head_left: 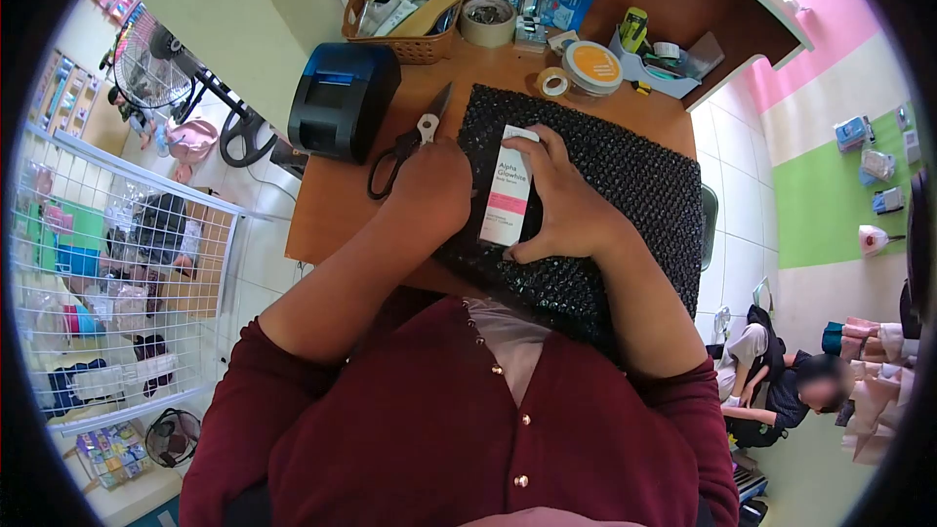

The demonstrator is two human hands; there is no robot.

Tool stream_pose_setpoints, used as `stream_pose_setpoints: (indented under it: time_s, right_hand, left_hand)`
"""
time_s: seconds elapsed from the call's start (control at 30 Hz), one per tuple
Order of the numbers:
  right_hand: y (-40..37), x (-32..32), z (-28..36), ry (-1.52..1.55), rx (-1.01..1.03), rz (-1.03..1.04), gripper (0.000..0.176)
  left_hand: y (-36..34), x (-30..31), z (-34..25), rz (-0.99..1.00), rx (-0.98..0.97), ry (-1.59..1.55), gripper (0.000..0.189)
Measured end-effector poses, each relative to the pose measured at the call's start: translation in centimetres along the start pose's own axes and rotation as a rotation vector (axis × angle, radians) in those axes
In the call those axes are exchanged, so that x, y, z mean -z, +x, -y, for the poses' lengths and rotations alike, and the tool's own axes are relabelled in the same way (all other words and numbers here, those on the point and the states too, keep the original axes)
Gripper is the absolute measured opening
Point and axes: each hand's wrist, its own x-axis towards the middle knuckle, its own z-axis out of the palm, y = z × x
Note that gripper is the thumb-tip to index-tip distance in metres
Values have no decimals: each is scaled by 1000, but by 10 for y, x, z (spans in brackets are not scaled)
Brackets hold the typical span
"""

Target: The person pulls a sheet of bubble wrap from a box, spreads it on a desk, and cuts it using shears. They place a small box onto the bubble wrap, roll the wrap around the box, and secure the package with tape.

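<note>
The black bubble wrap spreads over the wooden desk, reaching its right side and running past its front edge toward the person. Left of the wrap, a strip of smooth wood shows, narrowed by scissors and, farther left, a boxy, glossy dark printer. Beyond the wrap's far edge, room is tight: a round tub with an orange-and-white lid, a tape roll and a woven brown basket line up there. The wrap is knobbly and shiny; on its left part lies a slim, flat-sided white carton with a pink band. The right hand holds the carton, fingers at its far end, thumb at its near end. The left hand is curled at the wrap's left edge, beside the carton; whether it grips anything cannot be told.
</note>
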Motion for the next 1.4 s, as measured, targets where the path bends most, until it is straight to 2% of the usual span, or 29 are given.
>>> stream_pose_setpoints:
  time_s: [0.07,0.13,0.23,0.37,0.47,0.63,0.77,0.87,0.93,0.97,1.03,1.07,1.1,1.17,1.2,1.27,1.3,1.37,1.4]
  right_hand:
    - [0,1,1,23,-18,34,126]
    - [0,1,6,5,-83,51,128]
    - [0,-5,0,-28,-50,-10,126]
    - [-1,-4,1,-73,-72,8,127]
    - [0,-3,2,-91,-74,34,131]
    - [0,-2,4,-115,-102,59,131]
    - [-1,0,7,-110,-103,58,132]
    - [-1,7,9,-97,-71,60,126]
    - [2,10,1,-91,-41,87,108]
    - [5,10,-5,-90,-41,83,108]
    - [12,16,-2,-270,58,-13,82]
    - [10,22,0,-335,57,-32,67]
    - [12,28,6,-338,57,-36,67]
    - [23,38,12,-424,263,48,64]
    - [28,41,14,-426,265,46,64]
    - [37,44,18,-555,306,190,63]
    - [41,48,23,-554,303,189,63]
    - [49,58,37,-566,257,367,58]
    - [52,60,37,-562,253,366,58]
  left_hand:
    - [5,-2,4,30,32,-46,41]
    - [13,0,10,159,55,-163,48]
    - [15,-2,16,118,86,-323,47]
    - [11,-9,22,72,109,-332,55]
    - [13,-8,23,93,142,-495,44]
    - [2,-12,13,-81,112,-503,37]
    - [-3,-2,5,-4,128,-552,37]
    - [-10,-1,-2,-33,122,-571,38]
    - [-14,-1,-9,-32,149,-639,37]
    - [-17,-6,-9,-32,145,-637,37]
    - [-19,-15,-7,-200,-97,-546,33]
    - [-20,-18,-8,-201,-100,-546,33]
    - [-21,-17,-10,-239,-141,-458,30]
    - [-22,-16,-14,-280,-181,-370,28]
    - [-23,-17,-16,-281,-161,-337,27]
    - [-25,-17,-18,-277,-143,-306,26]
    - [-26,-16,-19,-293,-150,-322,27]
    - [-26,-16,-19,-307,-160,-336,27]
    - [-27,-17,-19,-293,-143,-328,28]
